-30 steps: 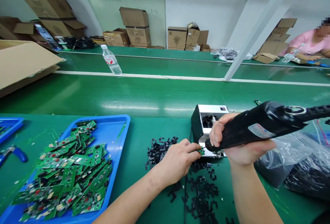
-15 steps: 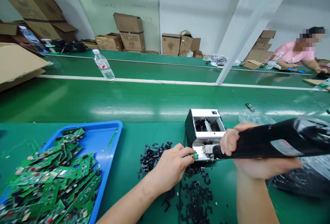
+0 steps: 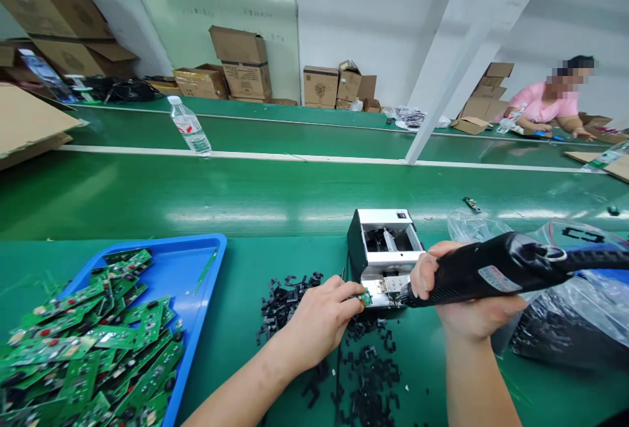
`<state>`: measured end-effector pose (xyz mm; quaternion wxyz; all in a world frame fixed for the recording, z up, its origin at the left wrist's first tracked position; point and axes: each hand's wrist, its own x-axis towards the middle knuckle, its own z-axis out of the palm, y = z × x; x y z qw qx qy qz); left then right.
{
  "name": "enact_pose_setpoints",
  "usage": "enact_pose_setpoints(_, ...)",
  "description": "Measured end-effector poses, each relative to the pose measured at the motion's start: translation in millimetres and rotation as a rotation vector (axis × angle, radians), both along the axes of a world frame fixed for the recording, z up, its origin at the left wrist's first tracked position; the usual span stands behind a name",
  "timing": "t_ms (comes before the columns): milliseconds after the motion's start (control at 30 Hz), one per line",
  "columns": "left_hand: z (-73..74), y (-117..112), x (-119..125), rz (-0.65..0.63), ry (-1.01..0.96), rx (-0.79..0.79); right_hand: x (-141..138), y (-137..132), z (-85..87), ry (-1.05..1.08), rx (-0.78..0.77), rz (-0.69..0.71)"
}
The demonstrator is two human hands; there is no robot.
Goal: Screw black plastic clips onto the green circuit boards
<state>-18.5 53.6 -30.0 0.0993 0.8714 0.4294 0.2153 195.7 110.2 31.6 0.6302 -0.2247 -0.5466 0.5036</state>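
My right hand (image 3: 472, 312) is wrapped round a black electric screwdriver (image 3: 472, 273), which lies nearly level with its tip at the front of a silver and black screw feeder (image 3: 388, 253). Between the fingertips of my left hand (image 3: 329, 309) is a small green circuit board (image 3: 366, 297), mostly hidden by the fingers, close to the feeder's front. Small black plastic clips (image 3: 371, 381) are strewn under and beside my left hand. A blue tray (image 3: 206, 289) at the left bears a heap of green circuit boards (image 3: 93, 348).
Clear plastic bags (image 3: 570, 315) with black contents lie at the right. A water bottle (image 3: 190, 126) stands on the ledge beyond, near a white post (image 3: 457, 67). Cardboard boxes (image 3: 246, 67) line the wall. Another person in pink (image 3: 545, 103) sits far right.
The view has shifted slightly. The screwdriver's rear end has swung down and left, its tip staying by the feeder. My left hand keeps the circuit board at the same spot.
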Motion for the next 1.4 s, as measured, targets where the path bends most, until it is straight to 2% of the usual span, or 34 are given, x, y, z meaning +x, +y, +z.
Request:
enact_pose_setpoints(167,1.6,0.4,1.4,-0.006,0.041,-0.005,1.7,-7.6,3.8,-0.036,0.012,0.052)
enact_pose_setpoints(300,3.1,0.7,3.4,-0.002,0.075,-0.012,-8.0,-9.9,19.7,0.034,0.108,0.115)
enact_pose_setpoints(467,4.5,0.7,4.2,0.006,0.098,-0.025,-26.5,-8.6,34.0,0.080,0.101,0.108)
enact_pose_setpoints(800,2.0,1.3,4.4,-0.003,0.090,-0.019,-30.3,-0.4,24.5,0.035,0.098,0.158)
enact_pose_setpoints(1233,0.5,1.8,5.6,0.007,0.075,-0.005,-33.1,-3.7,14.9,0.030,0.068,0.214)
enact_pose_setpoints(1400,-0.1,1.9,5.9,0.009,0.072,0.004,-36.1,-6.6,14.8,0.018,0.069,0.196)
